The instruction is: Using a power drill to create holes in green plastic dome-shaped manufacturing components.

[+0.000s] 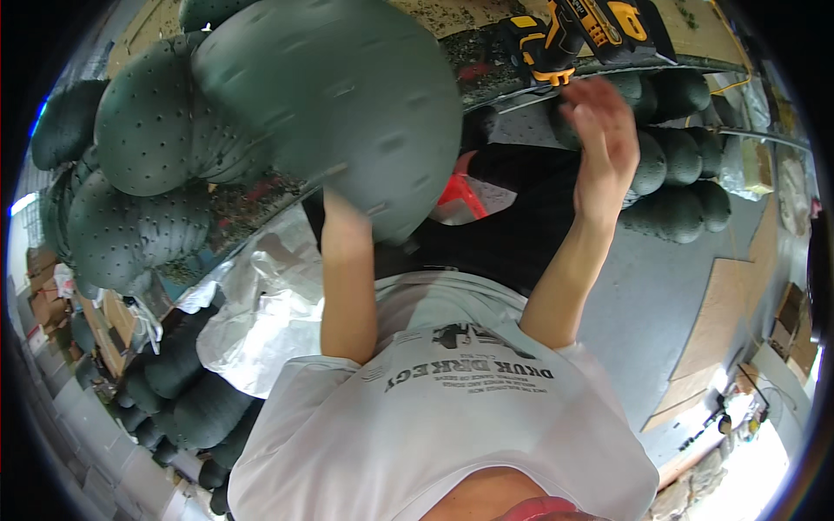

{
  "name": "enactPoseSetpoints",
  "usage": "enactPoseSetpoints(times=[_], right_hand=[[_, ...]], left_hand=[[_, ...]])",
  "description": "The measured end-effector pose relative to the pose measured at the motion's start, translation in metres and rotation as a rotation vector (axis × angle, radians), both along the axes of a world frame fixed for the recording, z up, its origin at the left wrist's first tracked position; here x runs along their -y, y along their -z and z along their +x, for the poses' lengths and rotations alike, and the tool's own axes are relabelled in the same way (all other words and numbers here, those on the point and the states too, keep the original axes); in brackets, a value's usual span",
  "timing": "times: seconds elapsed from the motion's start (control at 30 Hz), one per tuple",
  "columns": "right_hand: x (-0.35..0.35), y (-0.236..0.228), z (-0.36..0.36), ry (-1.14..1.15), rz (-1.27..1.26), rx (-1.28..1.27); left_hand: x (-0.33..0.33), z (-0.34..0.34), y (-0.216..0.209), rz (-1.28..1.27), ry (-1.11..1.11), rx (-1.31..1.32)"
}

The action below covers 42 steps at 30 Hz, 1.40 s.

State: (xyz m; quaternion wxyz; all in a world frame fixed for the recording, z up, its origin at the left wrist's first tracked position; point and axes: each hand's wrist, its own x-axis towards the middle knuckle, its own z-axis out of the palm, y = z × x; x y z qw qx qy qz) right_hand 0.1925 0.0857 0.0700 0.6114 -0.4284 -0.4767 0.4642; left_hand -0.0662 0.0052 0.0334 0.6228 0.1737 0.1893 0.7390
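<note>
A large dark green dome-shaped shell (347, 113) with small slits or holes over its surface is raised in front of me, tilted and slightly blurred. My left hand (340, 201) goes in behind its lower edge; the fingers are hidden, and the shell appears to rest in that hand's hold. My right hand (604, 143) is lifted away from the shell, its fingers stretched out and smeared a little, holding nothing. Just beyond it, a black and yellow cordless drill (556, 43) lies on the worktable (712, 43).
Stacked green perforated domes (143, 122) crowd the table's left side. More nested domes (673, 165) stand at the right, under the table edge. A clear plastic bag (269, 304) hangs by my left arm. Flat cardboard (712, 321) lies on the grey floor. Something red (460, 200) shows by my legs.
</note>
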Motion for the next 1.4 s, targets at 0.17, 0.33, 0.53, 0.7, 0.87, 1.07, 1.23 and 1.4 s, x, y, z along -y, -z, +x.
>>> enactPoseSetpoints(times=[0.17,0.33,0.53,0.7,0.87,1.07,1.23,1.4], right_hand=[[0.025,-0.001,-0.056,-0.443,-0.366,-0.253],[0.028,-0.015,-0.083,-0.280,-0.036,-0.224],[0.036,-0.024,-0.094,-0.355,-0.051,-0.255],[0.038,-0.030,-0.099,-0.267,-0.042,-0.212],[0.039,-0.027,-0.096,-0.299,-0.018,-0.169],[0.026,-0.006,-0.083,-0.270,0.061,-0.044],[0.014,0.008,-0.072,-0.154,-0.153,-0.138],[0.013,0.017,-0.072,-0.380,-0.597,-0.691]], left_hand=[[-0.006,0.000,0.042,-0.248,0.228,-0.530],[-0.015,0.036,0.023,0.044,0.517,0.458],[-0.014,0.050,-0.004,-0.131,0.434,0.499],[-0.007,0.049,0.002,-0.135,0.529,0.523],[-0.006,0.045,0.015,-0.111,0.646,0.548],[-0.007,0.036,0.025,-0.071,0.780,0.573],[-0.006,0.040,0.011,-0.038,0.939,0.641],[0.005,0.051,0.016,0.010,1.088,0.835]])
